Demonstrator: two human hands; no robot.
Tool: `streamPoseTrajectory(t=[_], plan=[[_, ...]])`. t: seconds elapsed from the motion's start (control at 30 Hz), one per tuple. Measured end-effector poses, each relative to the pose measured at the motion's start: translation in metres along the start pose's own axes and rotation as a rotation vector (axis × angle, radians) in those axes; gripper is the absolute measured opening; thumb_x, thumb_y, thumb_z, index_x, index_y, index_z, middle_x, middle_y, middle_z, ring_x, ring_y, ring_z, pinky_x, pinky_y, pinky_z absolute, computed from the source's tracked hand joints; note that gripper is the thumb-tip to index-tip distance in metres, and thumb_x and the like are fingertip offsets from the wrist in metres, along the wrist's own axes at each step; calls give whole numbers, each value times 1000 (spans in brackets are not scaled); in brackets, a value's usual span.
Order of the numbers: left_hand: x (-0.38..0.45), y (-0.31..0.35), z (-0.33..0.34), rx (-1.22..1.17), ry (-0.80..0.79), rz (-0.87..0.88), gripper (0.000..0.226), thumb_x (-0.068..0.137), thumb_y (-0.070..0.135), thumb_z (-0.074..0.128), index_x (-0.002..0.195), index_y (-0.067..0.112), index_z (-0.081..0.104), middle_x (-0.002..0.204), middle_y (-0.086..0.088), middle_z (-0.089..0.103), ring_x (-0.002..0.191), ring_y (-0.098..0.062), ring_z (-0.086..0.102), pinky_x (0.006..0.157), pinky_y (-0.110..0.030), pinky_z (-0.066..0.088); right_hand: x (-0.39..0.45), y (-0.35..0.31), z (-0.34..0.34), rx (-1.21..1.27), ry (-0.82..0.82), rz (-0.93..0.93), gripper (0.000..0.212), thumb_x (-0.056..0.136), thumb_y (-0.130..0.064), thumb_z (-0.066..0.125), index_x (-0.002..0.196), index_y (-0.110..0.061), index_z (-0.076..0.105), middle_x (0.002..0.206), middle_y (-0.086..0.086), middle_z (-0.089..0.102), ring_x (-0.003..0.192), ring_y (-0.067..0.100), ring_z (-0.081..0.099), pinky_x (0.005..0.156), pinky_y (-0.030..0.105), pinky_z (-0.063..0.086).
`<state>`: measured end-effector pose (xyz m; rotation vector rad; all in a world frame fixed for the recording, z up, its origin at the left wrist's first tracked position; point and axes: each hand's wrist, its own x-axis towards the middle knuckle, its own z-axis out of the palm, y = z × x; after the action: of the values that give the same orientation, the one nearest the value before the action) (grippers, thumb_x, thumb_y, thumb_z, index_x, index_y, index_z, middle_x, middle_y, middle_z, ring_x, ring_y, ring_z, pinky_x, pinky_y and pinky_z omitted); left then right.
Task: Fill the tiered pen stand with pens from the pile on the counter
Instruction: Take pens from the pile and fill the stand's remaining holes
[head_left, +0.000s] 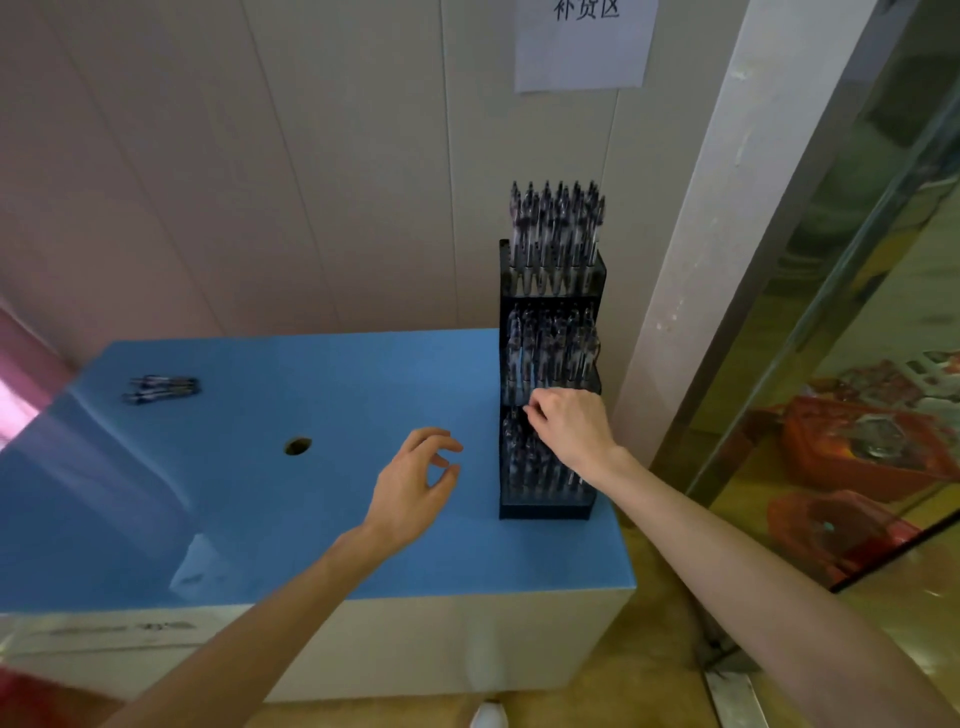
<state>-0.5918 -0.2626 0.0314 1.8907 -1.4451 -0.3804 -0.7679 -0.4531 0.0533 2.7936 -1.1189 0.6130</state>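
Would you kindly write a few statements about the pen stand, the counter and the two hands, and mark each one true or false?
1. The pen stand sits at the right end of the blue counter. True.
2. The left hand is gripping a bundle of pens. False: it holds nothing and hovers over the counter with fingers loosely curled.
3. The right hand is at the stand, between its middle and bottom tiers. True.
4. The top tier of the stand is empty. False: pens stand in it.
5. A few loose pens lie at the counter's far left. True.
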Motion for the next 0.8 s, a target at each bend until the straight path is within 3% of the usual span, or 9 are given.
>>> streamPoseTrajectory(t=[0.1, 0.27, 0.47, 0.57, 0.7, 0.8], plan=[[-6, -3, -7, -16, 10, 7, 20, 100, 23, 60, 116, 32, 65, 131, 19, 51, 101, 4, 60, 86, -12, 43, 4, -7, -1, 56, 36, -14, 19, 99, -29, 61, 89, -16, 71, 81, -2, 70, 71, 21, 67, 61, 35, 56], [-8, -8, -19, -36, 28, 0, 19, 99, 22, 61, 114, 31, 68, 128, 19, 55, 99, 3, 62, 91, -23, 50, 13, -7, -6, 134, -94, -164, 23, 101, -25, 56, 114, -22, 75, 108, -5, 75, 91, 16, 71, 79, 37, 59], [3, 5, -22, -77, -17, -12, 17, 100, 22, 59, 111, 33, 67, 124, 19, 58, 99, -2, 64, 93, -29, 52, 5, 5, -2, 97, -99, -81, 22, 100, -29, 54, 101, -19, 74, 98, -5, 69, 79, 16, 67, 71, 32, 54], [16, 18, -23, -39, -46, 27, 15, 100, 25, 58, 110, 35, 65, 125, 17, 57, 98, -3, 64, 91, -29, 52, -4, 3, -2, 101, -55, -43, 23, 101, -25, 53, 106, -16, 74, 100, -3, 68, 81, 19, 67, 67, 30, 50], [20, 27, -19, -41, -56, 9, 17, 101, 25, 58, 114, 29, 67, 125, 14, 58, 95, 3, 61, 88, -25, 50, -16, -5, -7, 128, 28, 38, 27, 99, -14, 55, 122, -14, 70, 118, -1, 70, 102, 20, 67, 76, 37, 58], [15, 27, -15, -28, -80, 1, 17, 101, 26, 58, 115, 29, 67, 125, 13, 58, 93, 5, 60, 87, -24, 50, -21, -7, -12, 151, -11, 3, 35, 98, -6, 55, 130, -13, 66, 128, 0, 68, 114, 21, 65, 86, 41, 58]])
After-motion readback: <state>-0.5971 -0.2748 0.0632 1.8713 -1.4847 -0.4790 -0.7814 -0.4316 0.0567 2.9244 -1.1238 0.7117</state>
